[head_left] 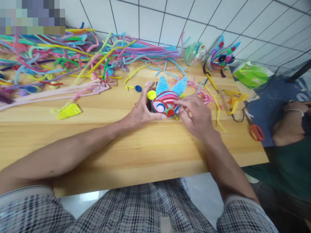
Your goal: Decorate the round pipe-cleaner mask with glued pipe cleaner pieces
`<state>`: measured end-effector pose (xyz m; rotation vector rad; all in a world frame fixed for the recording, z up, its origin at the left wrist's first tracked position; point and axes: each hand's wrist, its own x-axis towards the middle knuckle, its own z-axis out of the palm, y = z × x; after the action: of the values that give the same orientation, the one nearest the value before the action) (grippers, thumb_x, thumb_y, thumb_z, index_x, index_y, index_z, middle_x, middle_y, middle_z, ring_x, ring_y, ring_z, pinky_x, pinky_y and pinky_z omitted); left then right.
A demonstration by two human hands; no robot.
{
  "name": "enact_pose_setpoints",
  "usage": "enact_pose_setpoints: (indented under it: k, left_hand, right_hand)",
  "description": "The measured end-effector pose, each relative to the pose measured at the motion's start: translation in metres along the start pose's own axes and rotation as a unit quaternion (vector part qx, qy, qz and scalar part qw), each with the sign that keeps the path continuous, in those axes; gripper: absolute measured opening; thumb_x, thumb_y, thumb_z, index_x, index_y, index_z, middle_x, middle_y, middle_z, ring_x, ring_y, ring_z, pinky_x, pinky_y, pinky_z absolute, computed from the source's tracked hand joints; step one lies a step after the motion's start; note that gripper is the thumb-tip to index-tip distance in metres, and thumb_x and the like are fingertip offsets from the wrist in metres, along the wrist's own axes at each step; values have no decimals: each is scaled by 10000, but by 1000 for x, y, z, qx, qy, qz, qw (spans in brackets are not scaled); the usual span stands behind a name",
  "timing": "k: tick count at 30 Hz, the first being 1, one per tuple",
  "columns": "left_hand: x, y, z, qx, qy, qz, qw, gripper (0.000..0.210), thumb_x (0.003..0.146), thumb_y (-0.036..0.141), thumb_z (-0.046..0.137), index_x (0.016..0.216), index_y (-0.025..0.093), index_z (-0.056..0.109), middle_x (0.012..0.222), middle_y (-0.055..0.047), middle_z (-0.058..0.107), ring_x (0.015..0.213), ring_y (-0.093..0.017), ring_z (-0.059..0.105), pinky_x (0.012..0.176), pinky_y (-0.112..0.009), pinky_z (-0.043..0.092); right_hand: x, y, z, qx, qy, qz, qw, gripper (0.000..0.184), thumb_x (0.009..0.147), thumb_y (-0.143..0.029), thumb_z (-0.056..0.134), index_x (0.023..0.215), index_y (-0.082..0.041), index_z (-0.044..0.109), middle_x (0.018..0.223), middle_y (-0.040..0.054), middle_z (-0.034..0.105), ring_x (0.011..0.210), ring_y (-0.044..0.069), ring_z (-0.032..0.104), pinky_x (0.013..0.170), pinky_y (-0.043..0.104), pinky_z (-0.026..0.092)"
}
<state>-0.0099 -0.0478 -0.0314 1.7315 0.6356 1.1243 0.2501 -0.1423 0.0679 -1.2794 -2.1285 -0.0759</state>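
Observation:
A small animal head made of coiled pipe cleaners [167, 101] sits between my hands, with two light blue ears, a red nose and blue-and-white eyes. My left hand [145, 106] is wrapped round its left side, thumb along the lower edge. On the other side, my right hand [195, 113] has its fingertips pressed to the face beside the nose and right eye; whether a small piece is pinched there I cannot make out. A yellow coil [152, 94] shows at the head's upper left. A dark blue coil [138, 88] lies on the table behind my left hand.
Loose pipe cleaners [145, 51] are heaped along the back. A finished animal head [220, 60] stands at the back right. A yellow glue gun [234, 100], a yellow cutter [212, 82] and orange-handled scissors [256, 132] lie right. Another person's arm [289, 123] is beyond.

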Motion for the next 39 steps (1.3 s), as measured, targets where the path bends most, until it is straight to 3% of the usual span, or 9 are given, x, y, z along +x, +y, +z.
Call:
enact_pose_setpoints:
  k: [6, 15, 22, 26, 32, 39]
  left_hand:
    - [0, 15, -7, -42, 1, -45, 998, 1257, 949, 1013, 894, 1920, 382, 403, 1920, -193, 550, 1841, -508, 533, 1487, -740, 533]
    - [13, 34, 0, -12, 35, -85, 996, 1168, 944, 935, 957, 1848, 349, 504, 1808, -156, 662, 1741, -485, 635, 1405, -646, 643]
    - [10, 32, -2, -25, 16, -96, 995, 1126, 978, 828, 961, 1870, 372, 446, 1832, -149, 635, 1686, -467, 689, 1372, -642, 670]
    - [8, 29, -2, -35, 19, -108, 993, 1092, 984, 753, 986, 1850, 348, 458, 1842, -165, 619, 1615, -445, 736, 1351, -645, 686]
    - [10, 37, 4, -58, 48, -117, 990, 937, 1029, 793, 917, 1764, 344, 547, 1727, -109, 723, 1619, -415, 735, 1363, -565, 664]
    - [9, 40, 7, -55, 73, -123, 988, 922, 968, 772, 1003, 1663, 314, 605, 1716, -126, 734, 1467, -378, 809, 1255, -526, 716]
  right_hand:
    - [-2, 0, 3, 0, -11, -11, 1000, 401, 1196, -198, 622, 1426, -341, 917, 1315, 98, 909, 1217, 311, 851, 1089, 501, 708]
    - [-1, -2, 6, -15, 5, -32, 999, 423, 1204, -179, 627, 1460, -345, 920, 1330, 86, 926, 1207, 289, 882, 1056, 450, 732]
    - [-1, -5, -1, 7, -8, 6, 1000, 455, 1191, -201, 651, 1563, -341, 872, 1393, 100, 928, 1291, 328, 876, 1159, 517, 733]
    - [-3, -7, -1, -4, -4, -9, 1000, 421, 1211, -203, 622, 1511, -330, 889, 1379, 95, 934, 1273, 310, 879, 1149, 488, 722]
    - [-5, -7, 1, -20, -5, -34, 999, 356, 1206, -207, 677, 1448, -304, 919, 1368, 101, 932, 1246, 291, 882, 1098, 446, 715]
    - [-5, -8, -1, -26, -11, -31, 999, 405, 1210, -202, 668, 1529, -307, 893, 1398, 100, 929, 1267, 290, 888, 1125, 453, 737]
